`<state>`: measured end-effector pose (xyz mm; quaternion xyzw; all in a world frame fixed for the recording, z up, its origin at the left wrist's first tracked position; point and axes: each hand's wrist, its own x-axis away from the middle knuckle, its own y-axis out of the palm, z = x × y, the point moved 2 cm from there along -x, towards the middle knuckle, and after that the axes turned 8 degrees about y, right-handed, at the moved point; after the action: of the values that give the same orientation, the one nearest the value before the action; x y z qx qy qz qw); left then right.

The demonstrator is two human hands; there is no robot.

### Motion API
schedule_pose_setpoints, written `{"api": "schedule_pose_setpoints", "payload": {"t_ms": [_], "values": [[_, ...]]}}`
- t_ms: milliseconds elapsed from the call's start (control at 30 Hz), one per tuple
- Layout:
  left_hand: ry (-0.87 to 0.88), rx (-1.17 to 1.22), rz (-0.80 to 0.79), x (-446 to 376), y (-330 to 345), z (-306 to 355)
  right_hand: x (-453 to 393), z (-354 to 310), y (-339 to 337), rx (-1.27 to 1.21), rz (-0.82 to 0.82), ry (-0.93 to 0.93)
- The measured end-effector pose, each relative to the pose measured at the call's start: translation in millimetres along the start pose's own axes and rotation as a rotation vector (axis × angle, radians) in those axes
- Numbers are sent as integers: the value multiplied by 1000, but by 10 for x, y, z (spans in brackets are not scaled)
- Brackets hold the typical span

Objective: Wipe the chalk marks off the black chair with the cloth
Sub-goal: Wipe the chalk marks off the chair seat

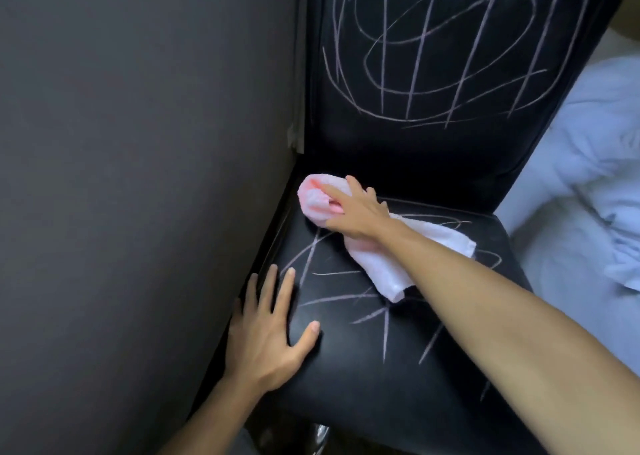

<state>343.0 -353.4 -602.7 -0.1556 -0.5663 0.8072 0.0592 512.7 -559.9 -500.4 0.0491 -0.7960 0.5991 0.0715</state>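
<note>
A black padded chair (pixel 360 378) fills the middle of the head view, its seat and tall backrest scribbled with pale chalk marks (pixel 440 59). More chalk lines cross the seat (pixel 381 312). My right hand (pixel 356 212) presses a pink-white cloth (pixel 388 267) onto the back left corner of the seat, fingers closed over its bunched end. The cloth's loose tail trails under my forearm toward the seat's right side. My left hand (pixel 270 333) lies flat on the seat's front left edge, fingers spread, holding nothing.
A dark grey wall (pixel 138 177) stands tight against the chair's left side. White rumpled bedding (pixel 588 191) lies to the right of the chair. A shiny chair leg (pixel 318 437) shows below the seat front.
</note>
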Motion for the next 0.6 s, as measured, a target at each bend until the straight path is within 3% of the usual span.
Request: {"api": "schedule_pose_setpoints", "payload": {"t_ms": [100,300,600], "values": [[8,-17,-38,-19,0,-14,-130,-35,287,85,-28,56],[8,21,3,12,-49,-45,-100,-202,495,168,165,-8],[21,231,257,83,-46,-69,728,-423,905,194,227,-443]]}}
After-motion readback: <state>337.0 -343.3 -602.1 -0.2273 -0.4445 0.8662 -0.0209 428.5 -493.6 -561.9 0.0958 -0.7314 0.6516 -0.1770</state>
